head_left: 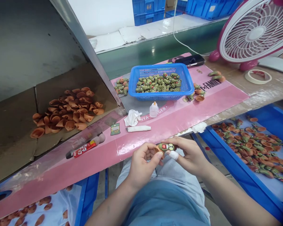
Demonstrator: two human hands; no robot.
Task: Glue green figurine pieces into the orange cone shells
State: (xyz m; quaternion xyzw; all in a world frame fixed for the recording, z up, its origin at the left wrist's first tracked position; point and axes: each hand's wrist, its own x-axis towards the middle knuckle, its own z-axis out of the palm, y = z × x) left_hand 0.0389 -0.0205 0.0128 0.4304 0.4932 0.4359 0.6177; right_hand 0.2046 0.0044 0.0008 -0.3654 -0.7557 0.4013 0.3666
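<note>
pink printed mat (179,117) along the bench, blue plastic basket (155,69) top middle, pink desk fan (256,33) upper right | left hand (141,166) and right hand (186,155) both curled, pinching small green figure (166,147) bottom centre

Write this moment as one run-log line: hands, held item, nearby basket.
left hand: grips green figurine | right hand: grips same figurine | nearby: blue plastic basket

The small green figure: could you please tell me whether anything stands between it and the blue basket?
Nothing sits squarely between the figure and the blue basket; a squeeze bottle stands just left of that line.
</note>
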